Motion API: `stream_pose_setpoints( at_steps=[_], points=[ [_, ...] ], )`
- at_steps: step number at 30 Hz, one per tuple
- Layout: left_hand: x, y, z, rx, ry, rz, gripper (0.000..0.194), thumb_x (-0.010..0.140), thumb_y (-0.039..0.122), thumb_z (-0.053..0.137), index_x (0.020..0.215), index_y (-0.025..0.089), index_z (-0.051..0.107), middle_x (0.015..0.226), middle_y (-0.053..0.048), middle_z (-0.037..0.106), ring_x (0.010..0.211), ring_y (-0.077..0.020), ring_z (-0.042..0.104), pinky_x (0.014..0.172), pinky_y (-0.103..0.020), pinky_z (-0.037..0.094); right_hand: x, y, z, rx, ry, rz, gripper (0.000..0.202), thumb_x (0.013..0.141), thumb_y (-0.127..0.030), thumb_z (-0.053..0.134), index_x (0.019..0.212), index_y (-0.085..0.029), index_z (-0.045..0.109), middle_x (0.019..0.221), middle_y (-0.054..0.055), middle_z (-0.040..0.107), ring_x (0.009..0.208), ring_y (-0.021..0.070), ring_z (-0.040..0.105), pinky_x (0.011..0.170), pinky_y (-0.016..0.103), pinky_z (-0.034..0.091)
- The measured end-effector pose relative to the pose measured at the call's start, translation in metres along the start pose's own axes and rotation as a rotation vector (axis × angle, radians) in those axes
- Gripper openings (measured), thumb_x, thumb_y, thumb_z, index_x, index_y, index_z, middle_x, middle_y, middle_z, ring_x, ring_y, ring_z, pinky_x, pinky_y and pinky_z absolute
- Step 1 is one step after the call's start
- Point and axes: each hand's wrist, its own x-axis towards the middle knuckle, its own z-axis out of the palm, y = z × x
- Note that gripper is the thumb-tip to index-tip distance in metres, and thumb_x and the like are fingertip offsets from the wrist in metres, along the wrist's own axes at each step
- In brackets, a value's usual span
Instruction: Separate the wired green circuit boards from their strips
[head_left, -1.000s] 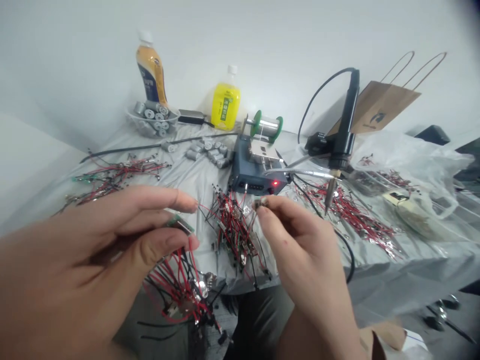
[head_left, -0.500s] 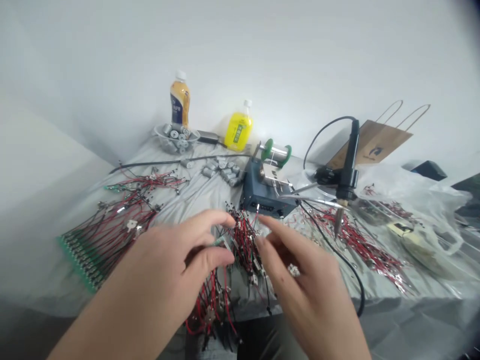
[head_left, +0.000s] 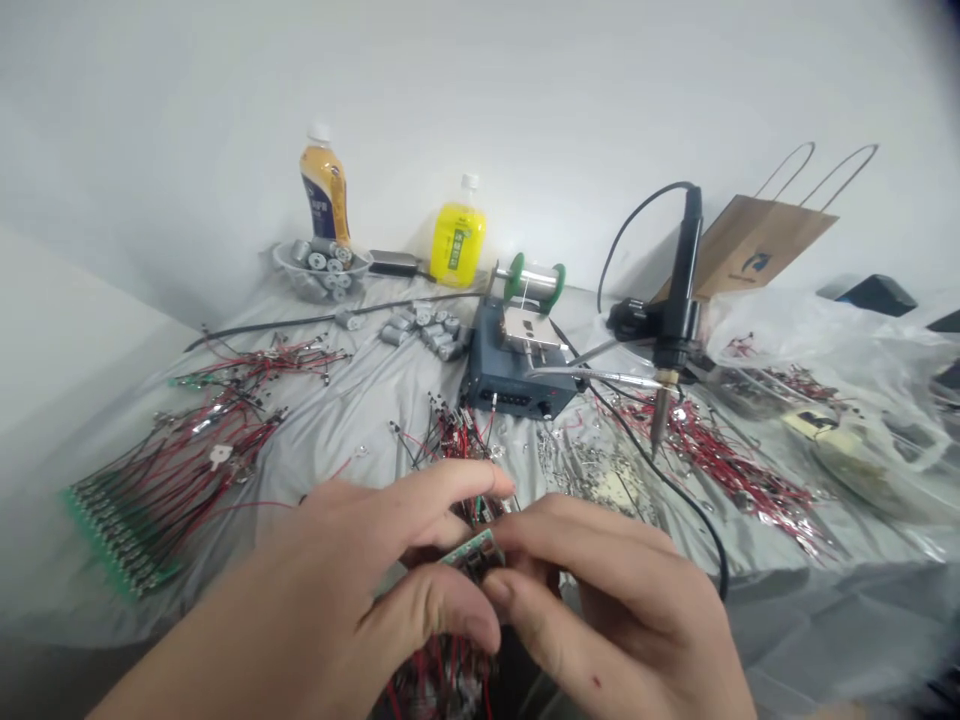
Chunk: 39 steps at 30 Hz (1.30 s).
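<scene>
A small green circuit board is between my two hands at the lower middle, above red and black wires that hang at the table's front edge. My left hand is closed round the board's left part, which it mostly hides. The thumb and fingertips of my right hand pinch at the board's right end. Behind my fingers lies a wire bundle. A soldering iron points down in its holder to the right, beside a blue-grey soldering station with a solder spool.
Wired green boards lie at the left. Grey motors fill a plastic bowl, with more motors beside it. Two bottles, a yellow one and an orange one, stand behind. Red wires, plastic and a paper bag are at the right.
My hands have come together and lower, and my right fingers have reached the board. The board shows more clearly. The camera view has shifted, so the table items appear further left.
</scene>
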Motion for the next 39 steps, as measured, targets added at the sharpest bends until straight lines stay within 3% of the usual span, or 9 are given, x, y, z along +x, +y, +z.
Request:
stream_pose_setpoints(
  at_steps=[2,6,14,20,23,27,30,33,39],
  points=[
    [0.001,-0.003,0.004,0.015,-0.013,-0.012,0.043,0.092,0.048,0.072,0.135,0.053,0.069,0.111,0.013,0.087,0.097,-0.0213,0.085,0.078,-0.025,0.068,0.000,0.000,0.001,0.013,0.092,0.013,0.008,0.094,-0.014,0.078,0.094,-0.019,0.083,0.074,-0.001,0.076,0.061,0.0093,0.069,0.056,0.016,0.054],
    [0.001,-0.009,0.011,0.100,0.117,0.000,0.044,0.099,0.051,0.066,0.142,0.060,0.060,0.123,0.016,0.084,0.110,-0.0231,0.083,0.092,-0.033,0.069,0.000,0.003,0.002,-0.046,0.169,-0.001,0.009,0.093,-0.014,0.076,0.096,-0.019,0.083,0.076,-0.001,0.078,0.064,0.0104,0.071,0.057,0.016,0.055],
    [-0.003,-0.005,0.010,0.160,0.109,0.007,0.043,0.106,0.043,0.054,0.146,0.058,0.056,0.126,0.014,0.083,0.110,-0.0246,0.084,0.086,-0.037,0.072,-0.001,-0.001,0.006,-0.166,0.024,-0.008,0.027,0.103,-0.016,0.057,0.083,-0.015,0.075,0.068,0.000,0.061,0.056,0.0110,0.056,0.050,0.023,0.044],
    [-0.008,-0.009,0.007,0.133,0.149,-0.021,0.044,0.103,0.043,0.056,0.144,0.061,0.058,0.124,0.016,0.083,0.109,-0.0230,0.083,0.089,-0.035,0.071,-0.002,-0.008,0.020,-0.225,0.089,-0.003,0.035,0.103,-0.012,0.053,0.071,-0.020,0.066,0.063,-0.003,0.050,0.049,0.0099,0.047,0.045,0.025,0.038],
    [-0.005,-0.005,0.003,0.107,0.148,-0.039,0.045,0.102,0.042,0.057,0.144,0.056,0.063,0.110,0.011,0.086,0.103,-0.0229,0.084,0.082,-0.031,0.070,-0.001,-0.009,0.024,-0.211,0.161,-0.023,0.038,0.100,-0.011,0.055,0.065,-0.022,0.065,0.060,-0.002,0.054,0.047,0.0107,0.050,0.044,0.025,0.040],
    [0.007,0.006,-0.001,0.049,0.213,-0.040,0.048,0.096,0.041,0.059,0.142,0.045,0.067,0.101,0.004,0.086,0.109,-0.0276,0.083,0.086,-0.033,0.070,0.000,-0.005,0.024,-0.194,0.193,-0.012,0.028,0.099,-0.013,0.058,0.077,-0.021,0.073,0.062,-0.002,0.061,0.049,0.0114,0.058,0.045,0.023,0.044],
    [0.014,0.010,-0.003,0.042,0.230,-0.038,0.046,0.094,0.042,0.059,0.139,0.044,0.069,0.100,0.004,0.085,0.113,-0.0286,0.081,0.089,-0.034,0.070,0.003,-0.001,0.023,-0.150,0.236,0.020,0.024,0.100,-0.014,0.060,0.085,-0.023,0.076,0.064,-0.003,0.064,0.056,0.0115,0.064,0.050,0.021,0.048],
    [0.015,0.011,-0.004,0.041,0.234,-0.045,0.044,0.093,0.043,0.059,0.135,0.044,0.071,0.099,0.003,0.085,0.114,-0.0288,0.081,0.089,-0.034,0.070,0.006,0.003,0.021,-0.114,0.272,0.023,0.024,0.100,-0.015,0.061,0.085,-0.023,0.077,0.065,-0.004,0.068,0.054,0.0104,0.062,0.050,0.020,0.047],
    [0.011,0.011,-0.005,0.041,0.241,-0.066,0.040,0.093,0.044,0.058,0.131,0.044,0.072,0.097,0.004,0.085,0.113,-0.0287,0.081,0.088,-0.033,0.070,0.008,0.010,0.012,-0.228,0.252,0.120,0.024,0.099,-0.021,0.064,0.081,-0.022,0.079,0.067,-0.002,0.074,0.056,0.0120,0.065,0.052,0.020,0.050]
  ],
)
